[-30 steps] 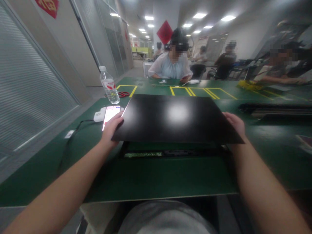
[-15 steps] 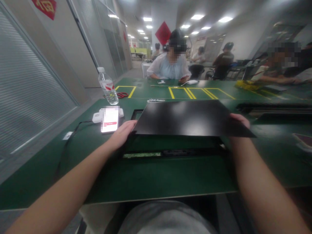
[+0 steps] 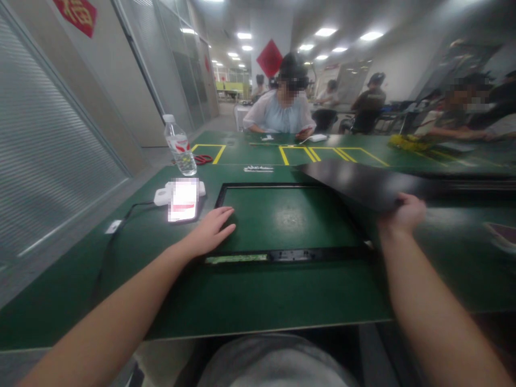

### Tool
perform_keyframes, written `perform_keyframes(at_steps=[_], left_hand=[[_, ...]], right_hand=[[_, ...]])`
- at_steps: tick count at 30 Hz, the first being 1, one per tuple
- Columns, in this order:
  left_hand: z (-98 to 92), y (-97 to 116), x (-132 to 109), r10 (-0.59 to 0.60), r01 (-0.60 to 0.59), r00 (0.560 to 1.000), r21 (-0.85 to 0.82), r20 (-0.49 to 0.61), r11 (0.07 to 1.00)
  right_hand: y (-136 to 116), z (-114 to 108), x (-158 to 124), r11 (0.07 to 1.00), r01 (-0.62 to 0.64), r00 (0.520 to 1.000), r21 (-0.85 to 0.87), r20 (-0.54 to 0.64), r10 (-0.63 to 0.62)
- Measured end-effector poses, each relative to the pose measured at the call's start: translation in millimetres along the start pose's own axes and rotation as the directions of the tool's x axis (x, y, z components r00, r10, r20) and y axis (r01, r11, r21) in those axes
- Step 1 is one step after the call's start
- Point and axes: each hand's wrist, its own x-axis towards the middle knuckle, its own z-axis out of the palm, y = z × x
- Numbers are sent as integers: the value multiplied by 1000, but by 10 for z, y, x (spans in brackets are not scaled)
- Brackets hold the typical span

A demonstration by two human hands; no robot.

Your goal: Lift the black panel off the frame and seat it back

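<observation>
A thin black panel is tilted above the right part of the table, its near edge in the grip of my right hand. Flat on the green table lies a black rectangular frame, with a green strip along the left of its near side. Over the frame's left side is my left hand, fingers spread and holding nothing. Whether it touches the frame I cannot tell. The panel hides the frame's far right corner.
To the left are a lit phone, a white power strip with a black cable, a water bottle and red scissors. Small pale pieces lie behind the frame. A person sits across the table.
The panel has swung from over the frame to the right, now in my right hand alone. My left hand has let go of it, and the frame's inside shows.
</observation>
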Motion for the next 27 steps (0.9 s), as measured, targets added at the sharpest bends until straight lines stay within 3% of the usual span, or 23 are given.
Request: perform_keyframes(at_steps=[3,7,12,20,27], left_hand=[[7,-18,-5,2,-2,1000,4,-3,1000],[-2,-21,-12,13,-12,1000,16,-7,1000],[-17,7,-10,19,-19,1000,33,4,999],[-43,53,-3,16,-17,999,31,32,999],[-45,63,1,28,-30,999,54,41,998]], right_hand=[[-27,2,-28,994,107,993,-30,-42,-108],[-74,16,-34,988,105,987,-117,-107,-118],[-117,45,-68,990,25,974,-136,-219,-54],[-55,-45,24,992,-9,968,-125,-251,-23],[45,-145,218,966,-179,945,-188,-305,116]])
